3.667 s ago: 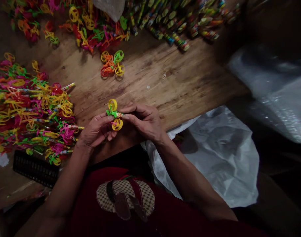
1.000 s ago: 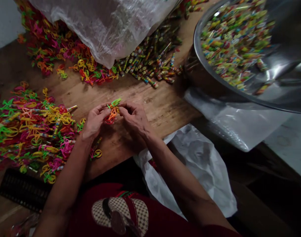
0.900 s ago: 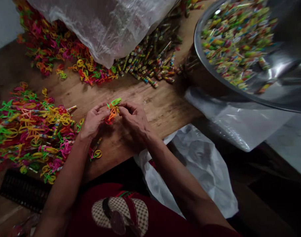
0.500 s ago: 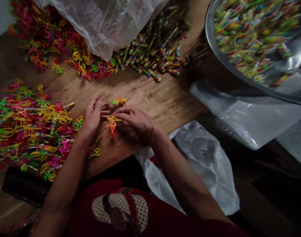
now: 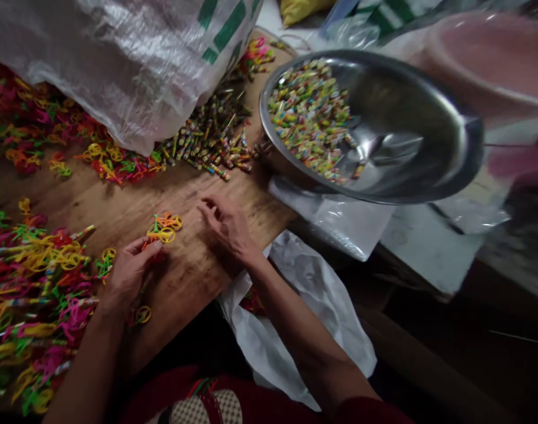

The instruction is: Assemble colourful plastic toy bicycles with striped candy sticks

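Note:
My left hand (image 5: 129, 268) is closed over the wooden tabletop, with thumb and fingers pinching a small yellow plastic toy bicycle (image 5: 162, 235). Just beyond it are orange and green bicycle pieces (image 5: 166, 220); whether they are also in the grip or lie on the wood I cannot tell. To the right, my right hand (image 5: 227, 227) hovers above the table, its fingers loosely bent and apart with nothing seen in them. A heap of bright plastic bicycles and striped tubes (image 5: 60, 259) spreads left of my left hand.
A large steel bowl (image 5: 410, 197) holding many short striped tubes (image 5: 310, 118) stands at the right. Under a big plastic sack (image 5: 131, 70) lie more bicycles and a pile of tubes (image 5: 207, 141). A white bag (image 5: 304, 330) hangs below the table edge; a pink tub (image 5: 494, 65) is behind.
The view has swung right, bringing the whole bowl into sight. My hands have moved apart; the left now grips the toy bicycle, and the right has drawn away from the pieces.

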A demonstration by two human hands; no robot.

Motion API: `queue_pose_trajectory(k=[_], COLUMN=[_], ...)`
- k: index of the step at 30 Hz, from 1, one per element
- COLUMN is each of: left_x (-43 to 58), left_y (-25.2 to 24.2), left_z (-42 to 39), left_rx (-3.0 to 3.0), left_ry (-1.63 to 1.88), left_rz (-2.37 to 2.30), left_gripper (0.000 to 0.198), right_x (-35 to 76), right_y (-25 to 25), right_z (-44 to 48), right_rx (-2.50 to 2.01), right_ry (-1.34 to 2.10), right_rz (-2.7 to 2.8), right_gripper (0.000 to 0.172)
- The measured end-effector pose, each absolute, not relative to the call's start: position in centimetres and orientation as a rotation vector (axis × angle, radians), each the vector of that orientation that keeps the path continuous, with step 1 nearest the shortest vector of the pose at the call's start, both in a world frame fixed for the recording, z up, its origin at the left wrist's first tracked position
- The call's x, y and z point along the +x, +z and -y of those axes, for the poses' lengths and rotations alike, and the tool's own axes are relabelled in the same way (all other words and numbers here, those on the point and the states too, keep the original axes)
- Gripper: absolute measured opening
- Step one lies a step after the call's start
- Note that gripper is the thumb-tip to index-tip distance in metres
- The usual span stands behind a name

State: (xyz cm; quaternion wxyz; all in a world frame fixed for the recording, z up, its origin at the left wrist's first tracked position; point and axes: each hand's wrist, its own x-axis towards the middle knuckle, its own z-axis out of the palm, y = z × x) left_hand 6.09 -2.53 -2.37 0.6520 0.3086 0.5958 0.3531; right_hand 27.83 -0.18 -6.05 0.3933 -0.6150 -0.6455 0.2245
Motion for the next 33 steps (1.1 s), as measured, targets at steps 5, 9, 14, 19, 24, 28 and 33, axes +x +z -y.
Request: queue_pose_trajectory(k=[5,9,14,19,24,28,33], left_x=[7.1,7.3,5.8,5.4,5.4,5.4,5.4], left_y=[-2.0,-1.5,-1.9,-1.8,-1.4,-1.5,-1.8], left_z=[1.6,1.5,2.6,3.4,4.0,4.6,5.0], left_rx=[0.519,0.444,0.412,0.419,0.415,0.385,0.368], left_ry=[0.85,0.877,0.901,0.865,0.826,0.811,0.79], left_rz=[-1.151,-1.173,-1.23,-1.195,-1.216,-1.222,-1.219], left_gripper=[0.028,0.01,0.004,0.004,0.006,0.01,0.011], right_x=[31.3,31.6,30.5,25.0,22.1,23.0,23.3], right_y=[-6.2,-7.2,-6.7,-4.8,-4.8,-5.0,-5.7], right_z=[-5.2,-7.7,-5.0,1.0,3.7,4.2,4.9], right_rx=[-1.952,-2.154,-1.971,-1.433,-1.114,-1.086,-1.041], right_ry=[-0.004,0.055,0.219,0.866,1.45,1.474,1.468], right_rz=[1.644,1.716,1.61,1.452,1.124,1.118,1.1], right_gripper=[0.021,0.016,0.008,0.017,0.028,0.029,0.028])
